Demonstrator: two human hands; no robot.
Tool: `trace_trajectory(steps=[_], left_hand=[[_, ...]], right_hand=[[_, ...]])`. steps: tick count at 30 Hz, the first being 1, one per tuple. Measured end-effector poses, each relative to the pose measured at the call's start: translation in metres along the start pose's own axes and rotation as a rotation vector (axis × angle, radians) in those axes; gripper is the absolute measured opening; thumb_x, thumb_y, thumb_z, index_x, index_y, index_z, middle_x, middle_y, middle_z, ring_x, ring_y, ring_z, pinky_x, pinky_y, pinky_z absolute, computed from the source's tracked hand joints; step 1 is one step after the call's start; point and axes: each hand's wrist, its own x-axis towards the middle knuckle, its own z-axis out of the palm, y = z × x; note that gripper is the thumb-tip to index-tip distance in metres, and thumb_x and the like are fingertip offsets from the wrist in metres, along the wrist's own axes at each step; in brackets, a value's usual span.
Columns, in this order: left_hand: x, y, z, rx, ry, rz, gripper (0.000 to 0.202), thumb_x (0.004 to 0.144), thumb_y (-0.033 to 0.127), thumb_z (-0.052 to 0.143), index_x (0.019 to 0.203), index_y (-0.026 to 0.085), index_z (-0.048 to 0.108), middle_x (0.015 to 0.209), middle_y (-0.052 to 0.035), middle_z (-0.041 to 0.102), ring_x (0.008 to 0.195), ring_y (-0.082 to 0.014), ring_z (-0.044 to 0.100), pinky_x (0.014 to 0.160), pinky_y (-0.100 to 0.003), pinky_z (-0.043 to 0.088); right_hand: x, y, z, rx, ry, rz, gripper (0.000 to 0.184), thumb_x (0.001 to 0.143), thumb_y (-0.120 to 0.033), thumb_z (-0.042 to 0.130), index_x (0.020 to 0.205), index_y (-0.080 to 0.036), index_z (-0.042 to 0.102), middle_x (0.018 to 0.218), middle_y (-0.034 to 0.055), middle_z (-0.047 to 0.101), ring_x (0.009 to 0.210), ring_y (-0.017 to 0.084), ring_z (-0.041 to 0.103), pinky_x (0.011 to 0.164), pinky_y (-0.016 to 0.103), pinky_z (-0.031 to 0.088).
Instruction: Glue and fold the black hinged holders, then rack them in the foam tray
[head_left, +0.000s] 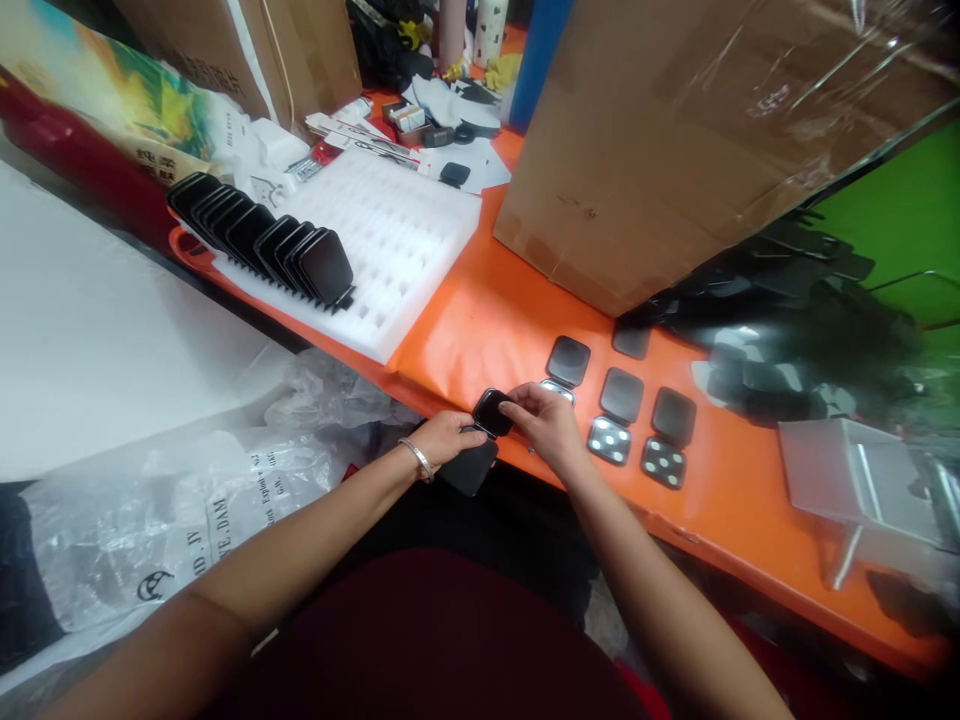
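Observation:
My left hand [448,437] and my right hand [546,420] meet at the near edge of the orange table [495,320]. Together they hold an open black hinged compact case [481,440]: the left hand grips its lower half, the right hand's fingers pinch the raised lid. A thin bracelet circles my left wrist. Just right of my hands several more open black cases [621,415] lie flat on the table, lids up, some showing silver trays with dots.
A white foam tray [397,250] with slots holds a row of closed black cases [262,235] at the left. A big cardboard box [675,150] stands behind. A heap of black cases [787,310] lies right. Plastic bags [187,500] sit lower left, a metal piece [862,480] far right.

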Motion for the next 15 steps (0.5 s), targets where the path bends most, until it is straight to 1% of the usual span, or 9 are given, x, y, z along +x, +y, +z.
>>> trace_trajectory(steps=[2,7,15], left_hand=[[-0.0001,-0.0001,0.0001,0.003,-0.002,0.005,0.037,0.061,0.036,0.079,0.085,0.012,0.066,0.073,-0.0065,0.070,0.071,-0.0219,0.068,0.066,-0.030,0.050],[-0.0001,0.0000,0.0002,0.010,-0.005,0.003,0.039,0.060,0.038,0.079,0.086,0.012,0.066,0.068,-0.0050,0.068,0.068,-0.0217,0.067,0.065,-0.030,0.050],[-0.0016,0.0016,0.0005,0.005,0.004,0.000,0.038,0.062,0.037,0.079,0.086,0.011,0.065,0.072,-0.0069,0.069,0.070,-0.0227,0.068,0.064,-0.030,0.051]], right_hand=[[0.0008,0.0003,0.0027,0.000,-0.011,0.003,0.020,0.068,-0.038,0.066,0.070,-0.021,0.056,0.058,-0.0008,0.060,0.049,0.014,0.052,0.043,0.025,0.040],[0.0031,0.0040,0.0045,-0.011,-0.010,-0.032,0.018,0.067,-0.036,0.066,0.069,-0.021,0.056,0.059,-0.0010,0.059,0.052,0.014,0.053,0.049,0.026,0.043],[0.0019,0.0024,0.0057,-0.059,0.015,-0.044,0.014,0.070,-0.032,0.063,0.069,-0.021,0.055,0.060,-0.0008,0.058,0.055,0.014,0.053,0.051,0.027,0.042]])
